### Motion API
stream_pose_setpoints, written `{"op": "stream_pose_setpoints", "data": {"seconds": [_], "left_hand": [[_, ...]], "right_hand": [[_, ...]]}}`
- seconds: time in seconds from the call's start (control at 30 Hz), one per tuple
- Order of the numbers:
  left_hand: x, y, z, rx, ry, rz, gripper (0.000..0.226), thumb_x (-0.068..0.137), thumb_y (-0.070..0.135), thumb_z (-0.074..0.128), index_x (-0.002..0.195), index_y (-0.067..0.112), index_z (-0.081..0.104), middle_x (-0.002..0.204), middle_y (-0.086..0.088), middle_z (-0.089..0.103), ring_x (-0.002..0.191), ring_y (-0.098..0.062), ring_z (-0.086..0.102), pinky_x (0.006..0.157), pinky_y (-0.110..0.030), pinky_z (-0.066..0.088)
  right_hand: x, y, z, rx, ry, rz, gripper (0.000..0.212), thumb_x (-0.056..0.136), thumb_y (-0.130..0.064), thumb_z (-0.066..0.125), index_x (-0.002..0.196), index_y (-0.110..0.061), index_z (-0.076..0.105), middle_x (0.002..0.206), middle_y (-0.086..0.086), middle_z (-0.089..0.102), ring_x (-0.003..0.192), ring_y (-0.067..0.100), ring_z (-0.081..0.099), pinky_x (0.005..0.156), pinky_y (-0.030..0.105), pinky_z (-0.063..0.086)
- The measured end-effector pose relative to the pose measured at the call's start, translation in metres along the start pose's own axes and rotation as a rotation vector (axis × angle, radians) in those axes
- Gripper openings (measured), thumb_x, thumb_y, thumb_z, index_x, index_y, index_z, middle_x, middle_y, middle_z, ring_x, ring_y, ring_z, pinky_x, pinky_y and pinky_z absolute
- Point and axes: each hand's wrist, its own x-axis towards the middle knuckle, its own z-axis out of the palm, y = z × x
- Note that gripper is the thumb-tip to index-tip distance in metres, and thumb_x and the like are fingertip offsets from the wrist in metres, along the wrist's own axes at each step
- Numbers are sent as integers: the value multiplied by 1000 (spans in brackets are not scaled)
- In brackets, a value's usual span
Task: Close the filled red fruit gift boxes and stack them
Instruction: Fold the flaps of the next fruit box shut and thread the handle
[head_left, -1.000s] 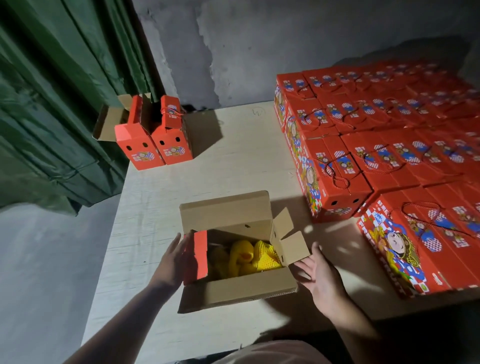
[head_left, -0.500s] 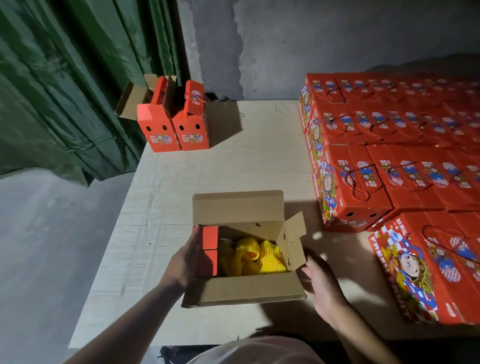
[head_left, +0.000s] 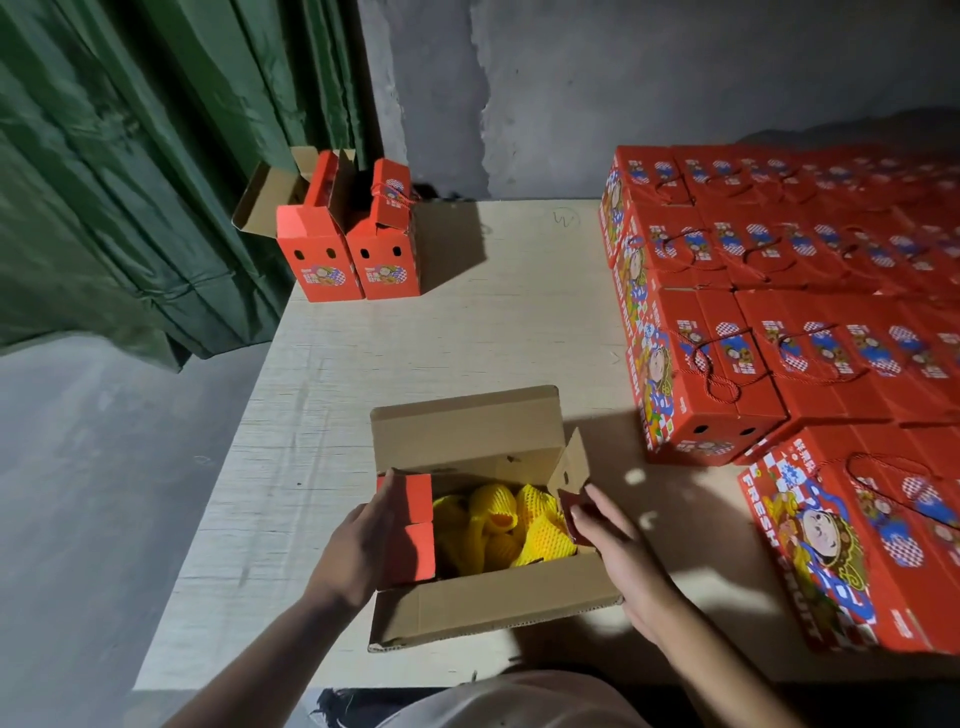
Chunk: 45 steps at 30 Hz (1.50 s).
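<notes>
Centrally, open gift box, yellow net-wrapped fruit inside, hands on side flaps.

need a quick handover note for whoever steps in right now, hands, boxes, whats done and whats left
Left hand presses the open box's left side flap inward.
Right hand has its fingers on the right side flap.
Netted yellow fruit sits inside; long flaps unfolded.
Done: closed boxes stacked at right.
Left: close this box, stack it, then the two open boxes at the far left corner.
</notes>
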Motion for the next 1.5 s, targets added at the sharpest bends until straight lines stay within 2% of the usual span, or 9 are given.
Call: {"op": "stream_pose_setpoints", "data": {"seconds": [0.3, 0.7, 0.8, 0.9, 1.0, 1.1, 1.2, 1.33, 1.5], "left_hand": [[-19, 3, 1, -61, -5, 19, 53, 104, 50, 30, 146, 79, 16, 116, 4, 63, 104, -11, 62, 92, -37, 50], [-26, 1, 9, -24, 19, -17, 56, 101, 75, 21, 156, 65, 17, 151, 16, 47, 139, -11, 46, 111, -40, 40], [-34, 11, 4, 62, 20, -16, 55, 102, 70, 24, 156, 66, 13, 146, 5, 50, 132, -20, 51, 103, -43, 48], [-37, 13, -1, 389, 71, 46, 85, 101, 33, 60, 162, 55, 5, 172, -4, 15, 153, -33, 27, 83, -42, 61], [-36, 19, -5, 522, -4, 146, 84, 101, 19, 59, 167, 37, 10, 176, 0, -7, 163, -25, 0, 97, -42, 57], [-36, 21, -6, 508, -50, 215, 59, 106, 13, 38, 164, 21, 32, 175, 3, 3, 162, -17, 1, 116, -44, 45], [-41, 11, -7, 557, -126, 256, 69, 105, 4, 37, 165, 23, 9, 174, 5, -2, 161, -10, -5, 125, -38, 31], [-56, 2, -10, 607, -161, 296, 73, 103, 9, 38, 166, 24, 5, 174, 6, -5, 161, -10, -7, 124, -34, 32], [-69, -3, -19, 584, -139, 323, 62, 104, 23, 17, 166, 23, 22, 175, 11, 2, 161, -8, 1, 122, -34, 34]], "right_hand": [[-28, 9, -5, -126, 5, -18, 60, 79, -55, 72, 136, -50, 56, 149, -13, 57, 141, 5, 47, 123, 32, 30], [-21, 10, -8, -610, -116, -206, 56, 108, -43, 52, 148, -72, 27, 172, -4, 24, 158, 3, 4, 128, 29, 10], [-20, 15, -9, -728, -97, -185, 55, 106, -52, 49, 145, -78, 21, 170, 5, 23, 159, 19, 20, 127, 43, 24], [-18, 19, -9, -826, -82, -230, 54, 106, -57, 42, 145, -81, 13, 164, 2, 28, 151, 22, 34, 123, 45, 32], [-15, 21, -10, -937, -88, -267, 54, 106, -61, 34, 148, -78, 4, 172, -1, 18, 157, 24, 23, 124, 45, 28], [-12, 22, -12, -1058, -87, -263, 55, 108, -61, 29, 150, -74, -4, 175, -12, -8, 160, 33, 10, 126, 46, 18], [-12, 20, -14, -1157, -90, -344, 63, 112, -46, 31, 159, -57, -9, 169, -21, -27, 161, 27, -14, 130, 39, 4], [-13, 13, -17, -1280, -189, -612, 64, 112, -21, 41, 167, -25, 8, 173, -14, -11, 159, 10, -21, 131, 31, -2], [-11, 6, -26, -1261, -365, -646, 63, 108, 0, 44, 165, -19, 23, 173, -13, 10, 159, 1, -5, 130, 30, 14]]}}
